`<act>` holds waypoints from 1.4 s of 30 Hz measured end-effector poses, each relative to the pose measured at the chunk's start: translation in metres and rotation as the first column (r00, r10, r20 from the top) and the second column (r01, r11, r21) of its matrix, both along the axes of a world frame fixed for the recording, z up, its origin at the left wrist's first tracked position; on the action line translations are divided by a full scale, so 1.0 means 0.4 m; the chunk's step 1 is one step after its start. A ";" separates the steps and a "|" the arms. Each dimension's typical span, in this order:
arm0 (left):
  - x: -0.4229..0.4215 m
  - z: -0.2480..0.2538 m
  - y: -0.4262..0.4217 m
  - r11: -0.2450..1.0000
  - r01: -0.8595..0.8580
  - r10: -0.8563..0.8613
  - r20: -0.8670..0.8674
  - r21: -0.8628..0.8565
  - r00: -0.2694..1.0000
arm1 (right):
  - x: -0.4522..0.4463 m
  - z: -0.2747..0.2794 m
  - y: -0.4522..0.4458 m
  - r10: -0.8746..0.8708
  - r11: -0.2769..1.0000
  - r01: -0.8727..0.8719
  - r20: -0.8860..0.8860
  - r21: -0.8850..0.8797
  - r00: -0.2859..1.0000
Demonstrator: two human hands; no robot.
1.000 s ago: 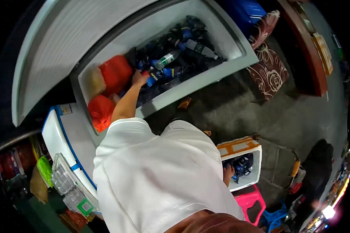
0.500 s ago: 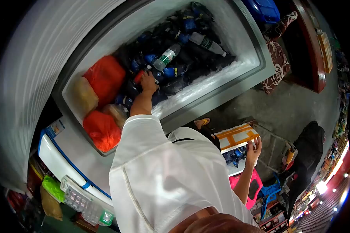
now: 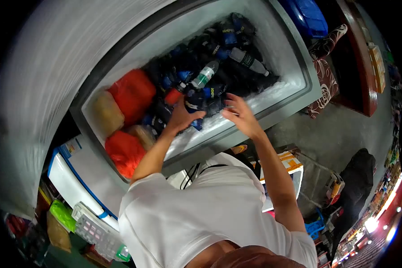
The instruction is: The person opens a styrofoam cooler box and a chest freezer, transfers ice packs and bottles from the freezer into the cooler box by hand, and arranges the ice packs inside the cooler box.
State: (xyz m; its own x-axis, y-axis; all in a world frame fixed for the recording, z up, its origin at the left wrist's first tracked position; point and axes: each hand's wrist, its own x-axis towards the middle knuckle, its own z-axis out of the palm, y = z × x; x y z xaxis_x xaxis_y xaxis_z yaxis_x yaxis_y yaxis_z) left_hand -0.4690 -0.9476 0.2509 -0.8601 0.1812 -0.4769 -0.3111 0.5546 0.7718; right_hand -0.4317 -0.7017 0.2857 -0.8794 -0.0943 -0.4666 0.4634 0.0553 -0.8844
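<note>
Inside the open chest freezer, my left hand (image 3: 182,118) is closed around a dark bottle with a blue label (image 3: 194,105), thumb on one side and fingers on the other. My right hand (image 3: 240,114) hovers just to the right of it, fingers apart and holding nothing. Many similar dark bottles (image 3: 228,36) fill the freezer behind. Among them lie a clear bottle with a green-and-white label (image 3: 205,76) and a second clear bottle (image 3: 250,61). A red-topped item (image 3: 173,96) sits beside my left fingers.
Red bags (image 3: 131,96) and a yellowish bag (image 3: 107,111) occupy the freezer's left end. Its grey rim (image 3: 295,105) runs between me and the contents, with frost on the inner walls. A white foam box with orange tape (image 3: 292,167) stands below on the right.
My right hand has moved from the foam box up over the freezer. The left hand has drawn back slightly and now grips a dark bottle. The foam box's lid has shifted.
</note>
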 end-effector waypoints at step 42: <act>-0.032 0.168 0.272 0.890 -0.135 -0.066 0.417 0.435 0.907 | 1.516 -0.379 0.453 -0.540 -0.794 0.587 0.627 -0.159 -0.561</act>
